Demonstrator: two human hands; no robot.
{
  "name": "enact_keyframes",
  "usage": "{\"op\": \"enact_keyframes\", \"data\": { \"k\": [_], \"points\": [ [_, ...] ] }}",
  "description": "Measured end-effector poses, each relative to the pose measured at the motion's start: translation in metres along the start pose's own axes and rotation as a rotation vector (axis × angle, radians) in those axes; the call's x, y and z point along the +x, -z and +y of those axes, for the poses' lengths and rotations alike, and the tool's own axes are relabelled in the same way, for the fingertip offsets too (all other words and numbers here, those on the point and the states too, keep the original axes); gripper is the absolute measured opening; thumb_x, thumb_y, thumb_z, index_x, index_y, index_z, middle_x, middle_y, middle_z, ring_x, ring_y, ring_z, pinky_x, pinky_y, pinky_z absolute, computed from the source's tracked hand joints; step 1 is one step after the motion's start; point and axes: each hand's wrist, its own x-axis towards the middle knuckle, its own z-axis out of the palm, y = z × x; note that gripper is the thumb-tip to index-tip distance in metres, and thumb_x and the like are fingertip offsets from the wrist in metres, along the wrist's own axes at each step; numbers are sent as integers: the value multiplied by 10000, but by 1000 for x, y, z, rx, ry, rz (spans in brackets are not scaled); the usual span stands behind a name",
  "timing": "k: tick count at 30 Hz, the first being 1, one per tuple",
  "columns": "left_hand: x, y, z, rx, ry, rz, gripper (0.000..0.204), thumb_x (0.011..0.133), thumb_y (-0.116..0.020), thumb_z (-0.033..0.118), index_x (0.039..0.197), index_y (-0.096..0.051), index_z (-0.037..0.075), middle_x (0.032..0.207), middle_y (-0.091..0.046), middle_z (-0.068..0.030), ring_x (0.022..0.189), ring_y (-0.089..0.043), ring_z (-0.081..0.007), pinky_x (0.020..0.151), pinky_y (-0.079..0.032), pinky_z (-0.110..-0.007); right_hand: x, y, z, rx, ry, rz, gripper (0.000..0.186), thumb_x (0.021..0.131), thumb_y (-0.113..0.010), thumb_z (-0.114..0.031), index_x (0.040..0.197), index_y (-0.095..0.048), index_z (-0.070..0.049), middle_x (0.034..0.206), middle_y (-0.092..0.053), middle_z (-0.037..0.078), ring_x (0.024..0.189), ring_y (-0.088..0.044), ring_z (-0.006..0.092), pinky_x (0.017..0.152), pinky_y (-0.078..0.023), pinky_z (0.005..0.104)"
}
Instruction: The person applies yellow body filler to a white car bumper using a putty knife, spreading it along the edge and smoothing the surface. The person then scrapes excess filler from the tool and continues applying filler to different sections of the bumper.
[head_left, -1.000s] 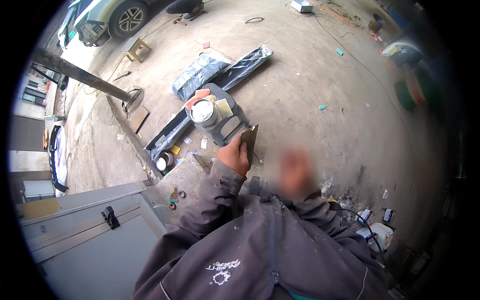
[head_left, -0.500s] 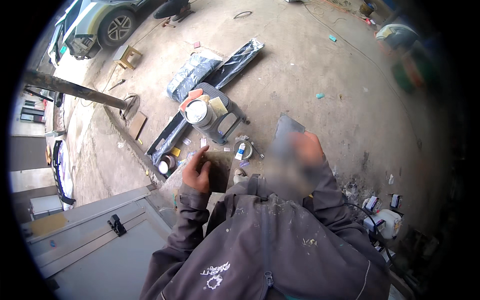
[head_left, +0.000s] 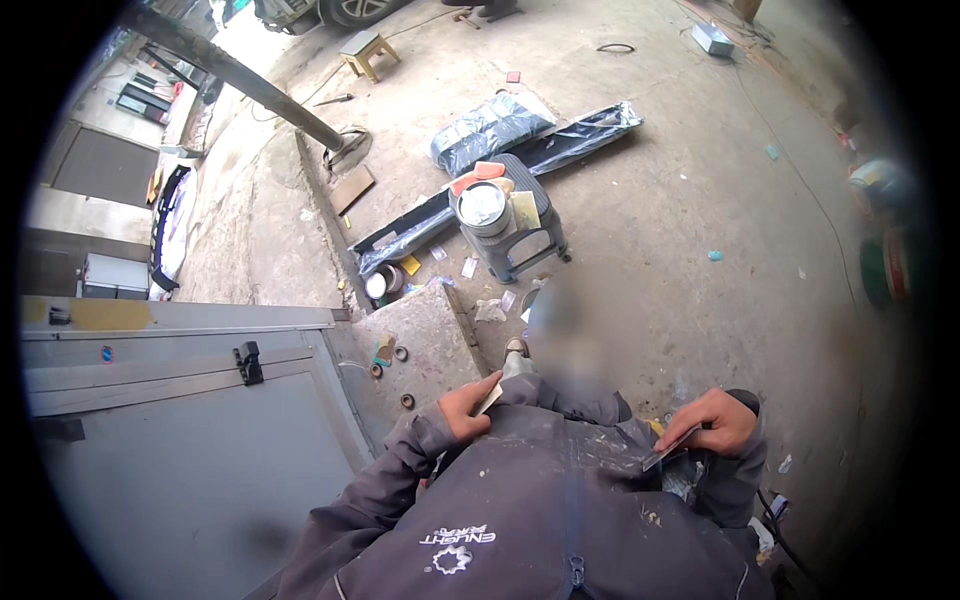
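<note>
My left hand point(head_left: 464, 412) is in front of my jacket, closed on a thin flat plate point(head_left: 488, 400) seen nearly edge-on. To the right, my right hand point(head_left: 716, 422) pinches a thin grey flat sheet point(head_left: 668, 448), also nearly edge-on, with its lower end close to the jacket. The exact kind of either piece cannot be made out. Ahead of me a grey plastic stool point(head_left: 510, 262) carries an open can point(head_left: 482, 206) with pale contents. Orange and yellowish flat pieces point(head_left: 524, 210) lie around that can.
A grey metal cabinet or door point(head_left: 200, 430) is at the left, with several tape rolls point(head_left: 401, 353) beside it on a concrete block point(head_left: 420, 330). Plastic-wrapped dark panels point(head_left: 490, 130) lie beyond the stool. A post point(head_left: 240, 75) and a small wooden stool point(head_left: 366, 52) stand farther off.
My view has swung left. My right hand has lowered and moved outward with the grey sheet. The plate in my left hand has turned from broadside to nearly edge-on.
</note>
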Motion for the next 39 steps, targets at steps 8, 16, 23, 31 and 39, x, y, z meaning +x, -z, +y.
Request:
{"op": "enact_keyframes", "data": {
  "k": [8, 16, 23, 31, 39],
  "points": [
    [86, -69, -239, 482, 568, -309, 349, 828, -576, 260, 1046, -641, -4, 1015, -654, -221, 933, -655, -325, 798, -510, -383, 106, -5, 17, 294, -69, 96, 267, 879, -640, -141, 1067, -609, 46, 942, -656, 44, 869, -570, 94, 788, -467, 267],
    [48, -100, -206, -223, 627, -206, 344, 843, -569, 227, 1086, -611, -13, 1053, -637, -224, 977, -633, -326, 830, -499, -383, 96, 6, 72, 265, -154, 85, 308, 877, -642, -146, 1126, -599, 31, 988, -661, 41, 902, -588, 107, 812, -466, 262],
    [49, -77, -198, -349, 627, -135, 343, 856, -563, 198, 1120, -585, -20, 1085, -623, -226, 1014, -614, -327, 858, -489, -382, 86, 46, 90, 349, -12, 298, 315, 837, -671, -148, 1079, -611, 45, 962, -670, 75, 882, -620, 153, 804, -493, 302],
    [97, 26, -202, -454, 563, -37, 347, 871, -556, 165, 1160, -555, -28, 1122, -606, -229, 1058, -592, -329, 890, -478, -381, 119, 67, 158, 486, -3, 586, 292, 810, -687, -146, 1030, -642, 40, 923, -679, 85, 827, -632, 169, 780, -507, 326],
    [288, 83, -236, -569, 457, -252, 356, 887, -548, 132, 1200, -525, -36, 1159, -590, -232, 1101, -570, -330, 922, -468, -380, 204, 44, 422, -148, -1060, 1087, 362, 815, -705, -173, 1115, -623, 11, 1004, -672, 119, 895, -638, 229, 768, -504, 384]
  ]
}}
